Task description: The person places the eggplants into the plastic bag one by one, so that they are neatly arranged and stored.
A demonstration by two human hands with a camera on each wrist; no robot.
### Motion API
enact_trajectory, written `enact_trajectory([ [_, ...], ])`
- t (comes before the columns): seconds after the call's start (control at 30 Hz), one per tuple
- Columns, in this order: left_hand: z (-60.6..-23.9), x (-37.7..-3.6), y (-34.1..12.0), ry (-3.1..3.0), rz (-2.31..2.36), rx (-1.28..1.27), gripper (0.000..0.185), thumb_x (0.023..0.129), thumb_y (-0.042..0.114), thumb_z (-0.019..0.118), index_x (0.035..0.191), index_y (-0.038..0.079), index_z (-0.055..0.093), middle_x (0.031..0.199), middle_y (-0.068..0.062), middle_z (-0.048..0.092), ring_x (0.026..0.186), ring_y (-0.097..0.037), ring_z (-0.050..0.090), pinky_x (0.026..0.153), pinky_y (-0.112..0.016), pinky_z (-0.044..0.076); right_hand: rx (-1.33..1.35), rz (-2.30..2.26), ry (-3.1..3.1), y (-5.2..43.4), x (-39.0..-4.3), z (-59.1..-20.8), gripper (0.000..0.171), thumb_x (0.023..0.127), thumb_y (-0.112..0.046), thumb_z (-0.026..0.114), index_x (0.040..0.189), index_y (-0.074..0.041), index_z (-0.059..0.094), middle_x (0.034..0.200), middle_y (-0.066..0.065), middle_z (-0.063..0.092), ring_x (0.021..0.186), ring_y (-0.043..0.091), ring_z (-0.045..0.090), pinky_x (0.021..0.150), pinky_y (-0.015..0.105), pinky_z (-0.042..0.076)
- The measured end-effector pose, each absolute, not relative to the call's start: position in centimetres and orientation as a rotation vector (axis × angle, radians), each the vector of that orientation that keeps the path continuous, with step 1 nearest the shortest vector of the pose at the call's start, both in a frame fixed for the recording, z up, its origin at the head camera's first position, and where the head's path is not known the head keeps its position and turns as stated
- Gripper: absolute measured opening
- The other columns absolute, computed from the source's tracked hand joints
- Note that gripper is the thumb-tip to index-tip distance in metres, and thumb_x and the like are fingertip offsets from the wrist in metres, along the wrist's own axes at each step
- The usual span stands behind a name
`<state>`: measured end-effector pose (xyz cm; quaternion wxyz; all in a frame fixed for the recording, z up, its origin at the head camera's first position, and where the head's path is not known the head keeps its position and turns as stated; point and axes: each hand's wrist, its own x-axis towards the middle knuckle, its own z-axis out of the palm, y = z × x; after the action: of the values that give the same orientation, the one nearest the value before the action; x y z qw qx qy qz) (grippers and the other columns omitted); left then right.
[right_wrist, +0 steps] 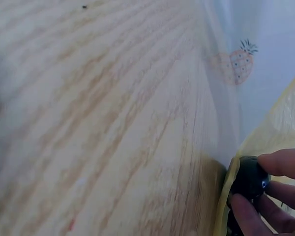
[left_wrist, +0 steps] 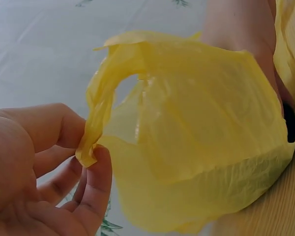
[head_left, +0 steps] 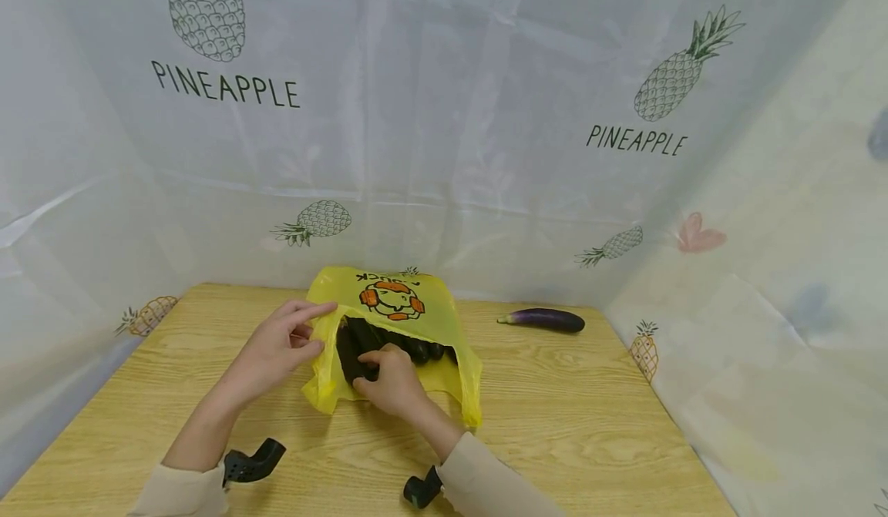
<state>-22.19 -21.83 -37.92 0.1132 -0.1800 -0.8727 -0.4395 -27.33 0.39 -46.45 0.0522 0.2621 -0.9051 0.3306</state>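
Yellow plastic bag lies mid-worktop, dark eggplants inside. Left hand pinches the handle loop, holding the mouth wide; best kept lifted. Right hand grasps one eggplant inside. Another eggplant lies well apart. Pineapple-print curtains enclose the wooden worktop.

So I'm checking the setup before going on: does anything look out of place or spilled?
Only one thing: a single eggplant lies alone on the table, right of the yellow bag, while other dark eggplants are inside it. Nothing looks spilled or damaged.
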Motion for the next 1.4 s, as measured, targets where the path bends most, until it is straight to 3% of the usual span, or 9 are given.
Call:
enact_trajectory([
  [0.37, -38.0, -22.3, -22.3, -2.573, -1.301, -0.526, 0.058, 0.096, -0.003, 0.069, 0.152, 0.007, 0.059, 0.133, -0.011, 0.058, 0.094, -0.023, 0.053, 0.078, -0.025, 0.051, 0.727, 0.957, -2.760, -0.5, -28.2, -46.2, 0.031, 0.092, -0.020, 0.084, 0.120, -0.008, 0.081, 0.090, 0.003, 0.065, 0.074, 0.007, 0.053, 0.063, 0.022, 0.045],
  [0.7, -38.1, -22.3, -22.2, -2.572, -1.302, -0.515, 0.058, 0.096, -0.003, 0.069, 0.152, 0.009, 0.059, 0.134, -0.010, 0.058, 0.094, -0.023, 0.054, 0.078, -0.025, 0.052, 0.621, 0.874, -2.803, -1.5, -29.1, -46.4, 0.031, 0.094, -0.031, 0.083, 0.121, -0.015, 0.081, 0.081, -0.005, 0.056, 0.066, 0.006, 0.048, 0.056, 0.023, 0.041],
  [1.03, -38.0, -22.4, -22.0, -2.572, -1.318, -0.510, 0.058, 0.096, -0.002, 0.070, 0.152, 0.009, 0.059, 0.134, -0.010, 0.057, 0.095, -0.023, 0.054, 0.078, -0.025, 0.052, 0.620, 0.951, -2.771, -0.8, -29.2, -46.5, 0.033, 0.095, -0.032, 0.082, 0.121, -0.014, 0.080, 0.080, -0.007, 0.057, 0.069, 0.007, 0.050, 0.061, 0.025, 0.043],
  [1.23, -38.0, -22.4, -21.9, -2.571, -1.315, -0.522, 0.058, 0.096, -0.002, 0.070, 0.152, 0.008, 0.059, 0.135, -0.010, 0.057, 0.096, -0.023, 0.054, 0.079, -0.025, 0.052, 0.725, 1.049, -2.764, 0.9, -28.2, -45.3, 0.036, 0.095, -0.028, 0.082, 0.126, -0.011, 0.078, 0.098, 0.003, 0.071, 0.079, 0.007, 0.060, 0.068, 0.023, 0.050],
  [1.4, -38.0, -22.4, -22.0, -2.577, -1.305, -0.518, 0.059, 0.096, 0.000, 0.071, 0.153, 0.008, 0.058, 0.136, -0.011, 0.057, 0.095, -0.022, 0.053, 0.077, -0.024, 0.052, 0.833, 1.140, -2.726, 2.9, -27.3, -44.3, 0.036, 0.094, -0.023, 0.083, 0.126, -0.008, 0.077, 0.104, 0.008, 0.074, 0.078, 0.005, 0.065, 0.071, 0.021, 0.054],
])
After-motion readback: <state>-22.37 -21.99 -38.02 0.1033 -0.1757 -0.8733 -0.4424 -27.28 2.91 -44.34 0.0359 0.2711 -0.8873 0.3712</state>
